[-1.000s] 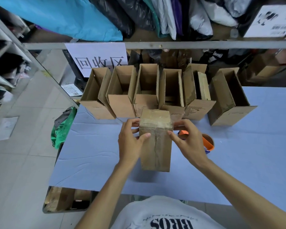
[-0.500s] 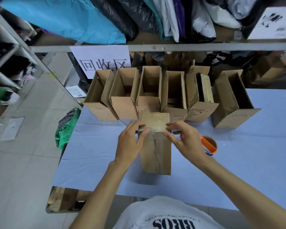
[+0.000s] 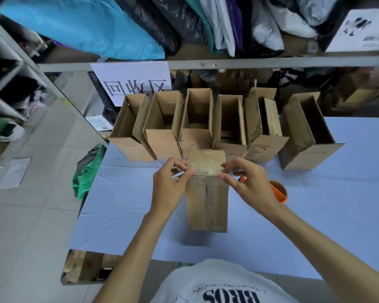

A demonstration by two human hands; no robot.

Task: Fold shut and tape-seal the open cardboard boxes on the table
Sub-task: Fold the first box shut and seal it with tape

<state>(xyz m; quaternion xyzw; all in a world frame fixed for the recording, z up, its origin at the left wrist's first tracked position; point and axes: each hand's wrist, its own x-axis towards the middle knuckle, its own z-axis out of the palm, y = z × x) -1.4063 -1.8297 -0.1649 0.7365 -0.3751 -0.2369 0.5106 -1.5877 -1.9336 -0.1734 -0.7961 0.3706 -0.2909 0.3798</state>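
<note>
A tall closed cardboard box [image 3: 207, 202] stands upright on the blue table [image 3: 337, 204] right in front of me. My left hand [image 3: 173, 184] pinches the left end of the box's top front edge between thumb and fingers. My right hand [image 3: 247, 182] pinches the right end of that edge. A glossy strip with printed lines runs along the edge between my fingertips. Behind the box stands a row of several open cardboard boxes [image 3: 228, 127], flaps up. A tape roll with an orange dispenser [image 3: 279, 190] lies just right of my right hand.
A metal shelf rail [image 3: 249, 62] with a white paper sign [image 3: 136, 84] crosses behind the row of boxes, with bags piled above it. A green bag [image 3: 85, 171] lies on the floor off the table's left edge. Shelving stands at far left.
Both hands have slid from the sides of the box's top to its top front edge, where their fingertips now pinch. The box stays upright in the same spot.
</note>
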